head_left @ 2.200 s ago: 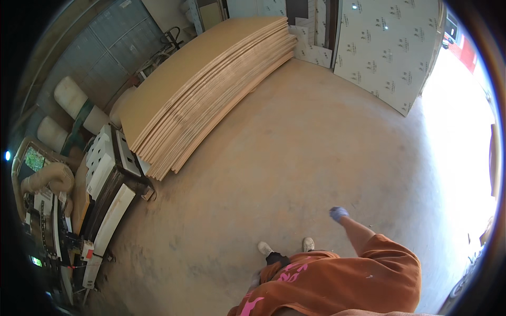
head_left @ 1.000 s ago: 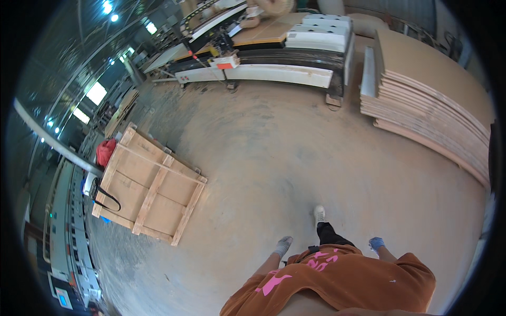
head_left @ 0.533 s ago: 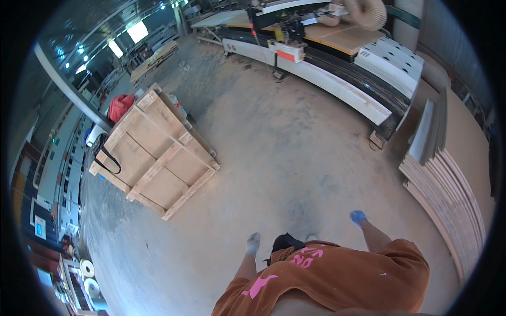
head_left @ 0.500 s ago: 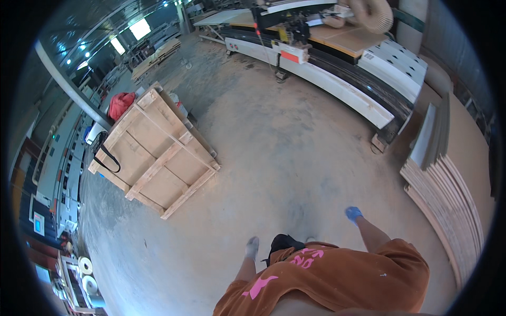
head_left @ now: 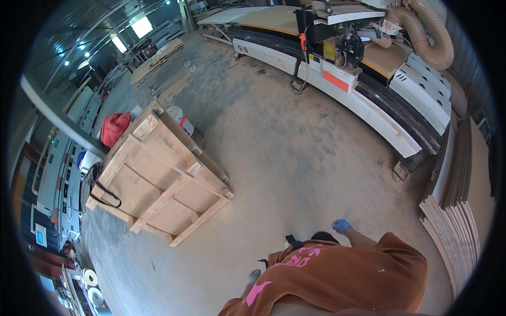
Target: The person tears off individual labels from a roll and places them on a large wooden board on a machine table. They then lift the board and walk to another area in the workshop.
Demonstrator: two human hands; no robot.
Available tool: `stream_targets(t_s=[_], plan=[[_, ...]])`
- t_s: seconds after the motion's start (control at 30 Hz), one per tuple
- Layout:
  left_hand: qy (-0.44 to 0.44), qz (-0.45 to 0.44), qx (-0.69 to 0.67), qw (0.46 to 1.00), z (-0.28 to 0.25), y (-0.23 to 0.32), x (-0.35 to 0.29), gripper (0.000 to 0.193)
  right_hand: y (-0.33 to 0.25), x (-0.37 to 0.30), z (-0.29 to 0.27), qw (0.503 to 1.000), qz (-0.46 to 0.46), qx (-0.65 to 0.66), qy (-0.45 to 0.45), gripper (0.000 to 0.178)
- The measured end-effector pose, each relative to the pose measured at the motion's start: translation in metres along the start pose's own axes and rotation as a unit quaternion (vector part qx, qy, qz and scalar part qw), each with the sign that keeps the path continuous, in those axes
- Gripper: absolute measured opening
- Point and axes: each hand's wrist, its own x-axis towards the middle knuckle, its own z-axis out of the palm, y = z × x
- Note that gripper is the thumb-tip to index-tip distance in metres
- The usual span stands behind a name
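My right hand (head_left: 342,226), in a blue glove, hangs out in front of my brown top over the floor. Its fingers look loosely parted, and nothing shows in them. Lower and to the left, my left hand (head_left: 254,275) wears a greyish glove and is small beside the top's edge; its fingers are too indistinct to read. Neither hand touches any object. Nearest on the left stands a wooden crate (head_left: 153,181) with plank battens and a black strap (head_left: 108,197) hanging at its left corner.
A long white machine with a black rail (head_left: 379,129) and a ribbed hose (head_left: 440,47) runs along the far right. Stacked boards (head_left: 453,231) stand at right. Behind the crate are a red cloth bundle (head_left: 115,129) and a white bucket (head_left: 179,118). Rolls (head_left: 94,295) sit lower left.
The view has shifted, with the crate lower and larger and the machine further right. My right hand has swung inward and my left hand has drawn back toward my body.
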Motion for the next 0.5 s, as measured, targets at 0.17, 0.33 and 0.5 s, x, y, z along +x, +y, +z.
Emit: stream_targets(t_s=[0.17,0.33,0.5], plan=[[0.12,0.076,-0.004,0.99,-0.115,0.119,0.153,0.036,0.061,0.053,-0.024,0.967,0.062,-0.216,-0.119,0.025],[0.123,0.155,-0.275,0.941,-0.181,0.282,0.303,0.033,0.126,0.153,-0.077,0.95,0.091,-0.267,-0.134,0.023],[0.025,0.084,-0.315,0.945,-0.191,0.402,0.353,0.034,0.099,0.296,-0.213,0.979,0.187,-0.066,-0.055,0.034]])
